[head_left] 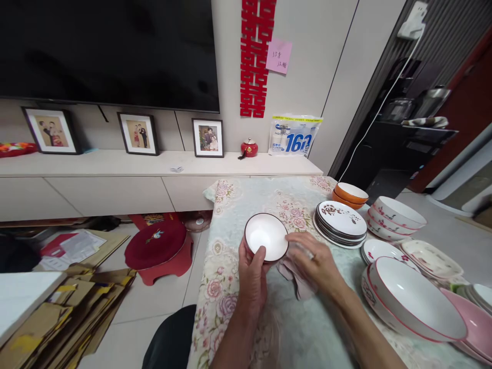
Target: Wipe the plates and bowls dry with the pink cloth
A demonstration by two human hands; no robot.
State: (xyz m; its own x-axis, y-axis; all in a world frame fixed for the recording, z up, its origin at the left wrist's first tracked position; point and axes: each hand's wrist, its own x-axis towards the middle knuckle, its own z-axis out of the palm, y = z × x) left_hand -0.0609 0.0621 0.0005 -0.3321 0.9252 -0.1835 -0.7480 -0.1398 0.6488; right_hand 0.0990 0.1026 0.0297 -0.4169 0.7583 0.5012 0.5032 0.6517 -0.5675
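A small white bowl (267,234) with a dark rim is held up over the table, tilted so its inside faces me. My left hand (252,271) grips it from the lower left, the thumb lying over the rim onto the inside. At the bowl's right edge is my right hand (315,259), slightly blurred, with its fingers closed round a pinkish-grey cloth (298,279). Part of this cloth hangs below the fingers. The bowl's underside is mostly hidden from me.
On the flowered tablecloth (238,205), to the right, stand stacked plates (343,218), orange bowls (350,193), flower-patterned bowls (397,212) and large red-rimmed bowls (415,297). A red stool (159,246) and flattened cardboard (77,307) are on the floor at left.
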